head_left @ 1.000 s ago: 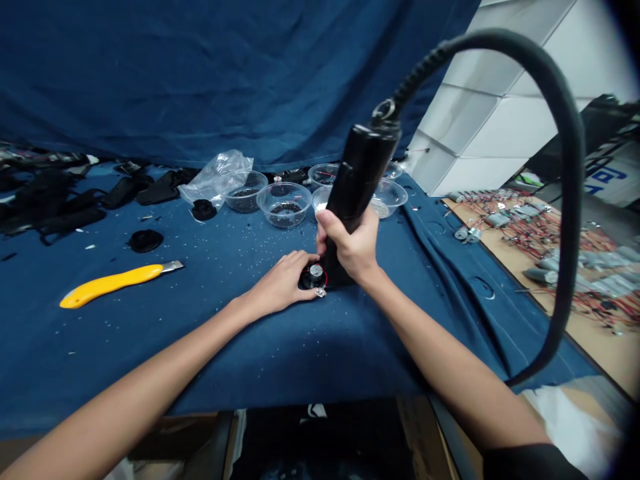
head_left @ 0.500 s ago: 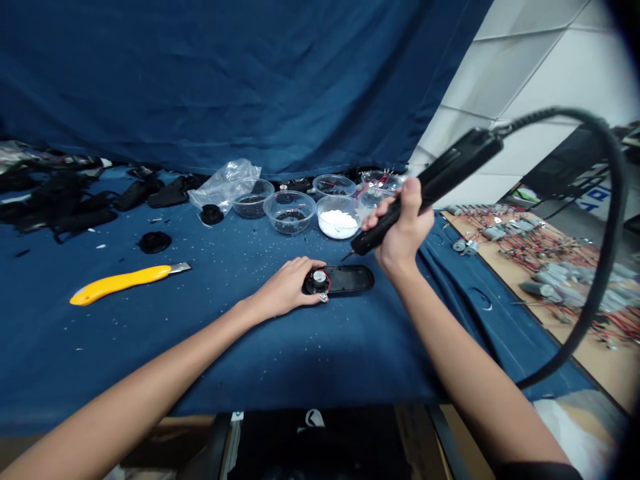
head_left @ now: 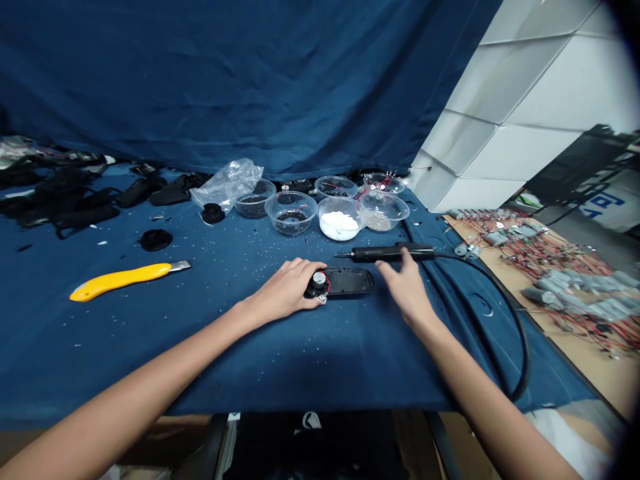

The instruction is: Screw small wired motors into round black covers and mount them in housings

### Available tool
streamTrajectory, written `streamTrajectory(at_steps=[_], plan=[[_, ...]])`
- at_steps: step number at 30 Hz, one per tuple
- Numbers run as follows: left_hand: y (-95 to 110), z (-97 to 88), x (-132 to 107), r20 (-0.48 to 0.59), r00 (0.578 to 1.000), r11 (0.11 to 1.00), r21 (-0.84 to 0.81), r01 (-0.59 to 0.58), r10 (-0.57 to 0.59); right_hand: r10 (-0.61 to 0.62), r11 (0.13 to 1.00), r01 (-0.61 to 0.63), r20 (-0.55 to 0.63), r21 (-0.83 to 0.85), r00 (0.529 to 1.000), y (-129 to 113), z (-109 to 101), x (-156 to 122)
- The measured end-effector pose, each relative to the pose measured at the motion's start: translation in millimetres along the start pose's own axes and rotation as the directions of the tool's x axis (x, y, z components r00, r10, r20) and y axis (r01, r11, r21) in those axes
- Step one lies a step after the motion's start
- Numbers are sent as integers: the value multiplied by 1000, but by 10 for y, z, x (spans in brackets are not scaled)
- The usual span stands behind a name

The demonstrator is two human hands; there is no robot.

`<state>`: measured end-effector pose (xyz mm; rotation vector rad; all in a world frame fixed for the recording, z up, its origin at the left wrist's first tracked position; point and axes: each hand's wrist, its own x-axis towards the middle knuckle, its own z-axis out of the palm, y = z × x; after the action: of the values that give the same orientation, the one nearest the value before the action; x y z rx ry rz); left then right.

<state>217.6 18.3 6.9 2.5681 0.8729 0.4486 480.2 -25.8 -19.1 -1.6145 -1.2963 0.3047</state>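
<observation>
My left hand [head_left: 287, 289] grips the left end of a black plastic shell [head_left: 350, 281], which lies on the blue cloth. Between its fingers and thumb sits a round black part with a silver centre [head_left: 319, 280], a red wire beside it. To the right, my right hand [head_left: 407, 287] is open, thumb and fingers apart. Just beyond its fingertips a black electric screwdriver [head_left: 373, 254] lies on the cloth, its bit pointing left. Whether a fingertip still touches the screwdriver, I cannot tell.
A yellow utility knife [head_left: 125, 280] lies at left, blade exposed. Behind are a black disc [head_left: 155, 240], a plastic bag [head_left: 227, 187] and clear bowls of small parts, one holding white bits [head_left: 339, 225]. The screwdriver cable [head_left: 520, 347] loops right, near a board [head_left: 463, 230] with wired motors.
My right hand has lowered the electric screwdriver onto the cloth and let it go. Its cable has dropped to the table. My left hand stays on the black shell.
</observation>
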Motion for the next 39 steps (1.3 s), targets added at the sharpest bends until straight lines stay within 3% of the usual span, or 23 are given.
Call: streamTrajectory(at_steps=[1,2,4,6,8,10,11,14,15,16,20,23,27,32,37,39], plan=[[-5,0,0,1,1000,1000,-18,4,-4,-55,992,63,69,-114,996,-96,-40,-66],[-9,-9,0,3,1000,999,-47,8,-7,-147,966,190,233,-175,961,-190,-79,-116],[-2,-58,-3,4,1000,989,-149,18,-17,-336,878,460,518,-128,786,-345,-148,-165],[37,-147,-10,5,999,947,-320,34,-34,-487,767,640,605,-49,630,-440,-201,-164],[121,-246,-27,-26,997,866,-498,53,-76,-609,678,734,545,-19,576,-498,-239,-145],[251,-310,-60,-164,972,826,-561,49,-169,-677,651,759,442,-14,589,-561,-262,-145],[327,-319,-81,-289,928,844,-534,46,-233,-686,661,750,389,-21,615,-603,-268,-159],[555,-256,-145,-645,694,934,-339,116,-321,-647,727,683,271,-63,713,-770,-262,-244],[616,-218,-159,-689,650,944,-291,156,-320,-632,743,665,251,-74,734,-829,-255,-279],[665,-183,-166,-696,641,945,-264,192,-324,-620,755,651,235,-81,748,-884,-247,-312],[744,-140,-136,-624,685,926,-273,260,-376,-599,774,626,210,-93,773,-1025,-218,-391],[737,-207,-98,-635,687,934,-275,226,-353,-611,766,638,223,-76,760,-1048,-213,-398],[719,-278,-87,-630,722,956,-240,170,-287,-609,767,640,260,-47,749,-1036,-199,-405],[711,-289,-125,-566,760,944,-260,203,-320,-592,780,624,268,-44,760,-1026,-174,-417],[690,-520,-262,-554,764,944,-172,283,-330,-581,800,599,297,34,758,-1016,-309,-316],[674,-702,-347,-453,844,956,-180,230,-288,-607,784,610,348,114,715,-1024,-366,-254]])
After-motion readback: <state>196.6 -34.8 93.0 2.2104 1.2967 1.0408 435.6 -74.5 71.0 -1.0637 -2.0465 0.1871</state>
